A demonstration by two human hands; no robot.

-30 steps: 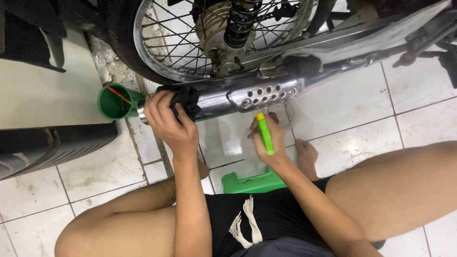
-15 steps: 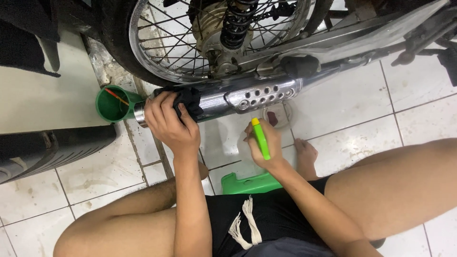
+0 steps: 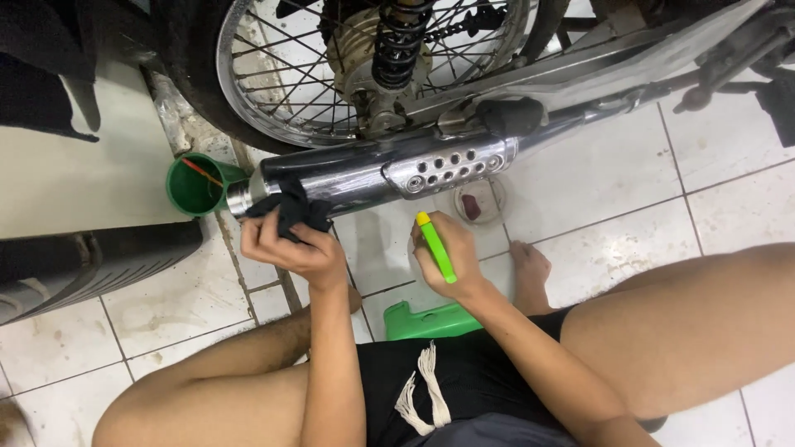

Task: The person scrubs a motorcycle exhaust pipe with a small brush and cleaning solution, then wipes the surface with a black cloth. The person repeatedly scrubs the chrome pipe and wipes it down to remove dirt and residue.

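Head view, only one: person sits low on a green plastic stool [image 3: 431, 321] on a white tiled floor [image 3: 729, 215], knees spread, looking down at a motorcycle's rear end. Left hand [image 3: 294, 244] is curled around a dark, crumpled cloth [image 3: 290, 211], soft fabric, pressing it onto the rear end of the exhaust muffler [image 3: 364, 174], fingers wrapped over the rag. Muffler is a long chrome cylinder, glossy and reflective, lying nearly horizontal below the wheel; a perforated heat shield [image 3: 451, 165] with two rows of round holes is fixed on its side. Right hand [image 3: 447, 252] is closed around a slim green tool handle [image 3: 436, 247] with a yellow tip, smooth plastic, tip pointing up toward the muffler; hand sits just below the shield, not touching the chrome. What kind of tool it is cannot be told. Above: one spoked wheel [image 3: 281, 74] with black tyre and thin wire spokes, one black coil shock absorber [image 3: 397, 41]. Left of the muffler end, touching or just beside it: one green round cup [image 3: 195, 186], open top, with a thin red stick inside. Under the muffler on the tiles: one small clear round dish [image 3: 476, 203] with something dark red in it. One bare foot [image 3: 530, 269] near the stool. Dark ribbed object [image 3: 91, 261] at left edge, kind unclear. Grout lines are dirty.
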